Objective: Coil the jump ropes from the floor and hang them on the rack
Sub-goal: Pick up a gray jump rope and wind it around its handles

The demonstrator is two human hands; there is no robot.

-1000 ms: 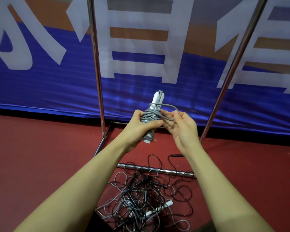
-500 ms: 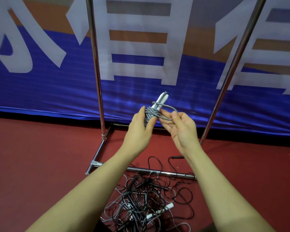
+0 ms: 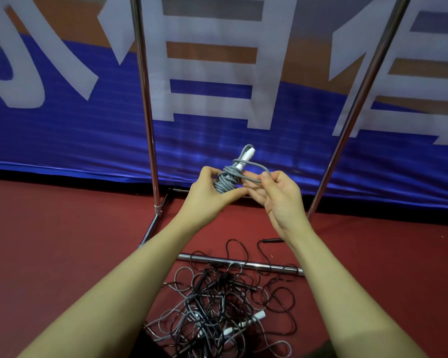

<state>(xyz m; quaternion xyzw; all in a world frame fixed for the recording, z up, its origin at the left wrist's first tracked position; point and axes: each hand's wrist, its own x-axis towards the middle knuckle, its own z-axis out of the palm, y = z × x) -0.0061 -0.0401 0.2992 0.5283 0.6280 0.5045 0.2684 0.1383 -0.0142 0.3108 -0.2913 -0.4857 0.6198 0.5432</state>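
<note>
We lose the rack [image 3: 146, 104] top out of frame. Left hand [image 3: 207, 197] grips the grey coiled rope [image 3: 226, 178]; right hand [image 3: 277, 195] now pinches its loose loop, pulled farther right.

Just two bare forearms coming up from the bottom corners, no sleeves in sight. The left hand [image 3: 204, 200] and right hand [image 3: 279, 200] wear no gloves, rings, watch or wristbands that I can spot.
</note>
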